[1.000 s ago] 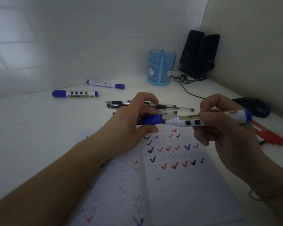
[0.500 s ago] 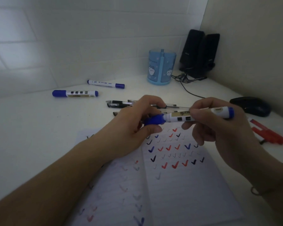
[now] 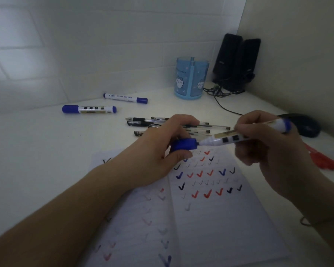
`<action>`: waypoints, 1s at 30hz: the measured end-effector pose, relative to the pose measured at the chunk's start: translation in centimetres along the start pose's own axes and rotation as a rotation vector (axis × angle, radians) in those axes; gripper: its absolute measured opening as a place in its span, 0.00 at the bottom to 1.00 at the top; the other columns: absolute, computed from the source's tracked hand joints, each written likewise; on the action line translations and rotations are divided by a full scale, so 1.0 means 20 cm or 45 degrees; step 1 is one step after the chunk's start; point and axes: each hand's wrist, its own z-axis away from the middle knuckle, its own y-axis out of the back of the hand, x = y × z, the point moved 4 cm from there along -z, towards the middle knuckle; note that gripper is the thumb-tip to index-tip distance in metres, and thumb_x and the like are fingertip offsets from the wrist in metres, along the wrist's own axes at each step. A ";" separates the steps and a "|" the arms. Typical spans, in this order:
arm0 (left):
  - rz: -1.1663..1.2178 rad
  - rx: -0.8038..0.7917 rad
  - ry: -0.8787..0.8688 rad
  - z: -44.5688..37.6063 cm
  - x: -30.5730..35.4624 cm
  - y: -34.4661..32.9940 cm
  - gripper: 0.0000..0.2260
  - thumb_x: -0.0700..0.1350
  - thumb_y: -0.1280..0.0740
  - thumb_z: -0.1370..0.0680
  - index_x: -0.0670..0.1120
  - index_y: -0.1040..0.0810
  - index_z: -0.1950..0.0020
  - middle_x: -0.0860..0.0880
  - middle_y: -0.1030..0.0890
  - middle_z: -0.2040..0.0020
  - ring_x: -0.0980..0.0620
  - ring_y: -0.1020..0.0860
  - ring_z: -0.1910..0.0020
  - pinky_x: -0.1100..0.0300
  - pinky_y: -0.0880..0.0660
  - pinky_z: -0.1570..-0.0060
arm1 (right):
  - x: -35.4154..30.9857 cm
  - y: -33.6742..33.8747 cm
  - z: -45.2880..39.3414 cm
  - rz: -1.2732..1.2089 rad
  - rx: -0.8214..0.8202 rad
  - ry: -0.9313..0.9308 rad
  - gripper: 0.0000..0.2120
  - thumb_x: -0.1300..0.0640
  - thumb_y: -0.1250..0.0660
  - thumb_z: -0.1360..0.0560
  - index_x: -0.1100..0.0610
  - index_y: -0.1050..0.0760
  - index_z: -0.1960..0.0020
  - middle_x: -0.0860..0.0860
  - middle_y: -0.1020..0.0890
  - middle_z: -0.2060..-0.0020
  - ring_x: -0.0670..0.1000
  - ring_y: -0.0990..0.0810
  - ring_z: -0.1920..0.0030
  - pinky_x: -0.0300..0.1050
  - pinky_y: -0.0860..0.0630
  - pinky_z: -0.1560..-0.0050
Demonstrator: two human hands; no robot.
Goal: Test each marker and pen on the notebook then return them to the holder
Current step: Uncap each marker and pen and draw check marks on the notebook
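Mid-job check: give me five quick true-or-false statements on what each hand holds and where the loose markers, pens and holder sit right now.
1. The left hand grips a blue marker cap. True.
2. The right hand holds a red pen. False: it holds a white-barrelled blue marker.
3. The light blue plastic holder lies tipped over. False: it stands upright near the wall.
4. Two capped blue markers lie on the white desk. True.
5. The open lined notebook is blank. False: it shows tick marks.
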 end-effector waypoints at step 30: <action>-0.069 -0.012 0.005 0.00 -0.02 0.00 0.13 0.50 0.34 0.24 0.61 0.32 0.43 0.68 0.27 0.52 0.65 0.24 0.48 0.73 0.28 0.48 | -0.06 -0.01 0.04 0.233 0.107 0.363 0.05 0.51 0.34 0.38 0.49 0.27 0.72 0.44 0.27 0.79 0.42 0.31 0.78 0.31 0.34 0.75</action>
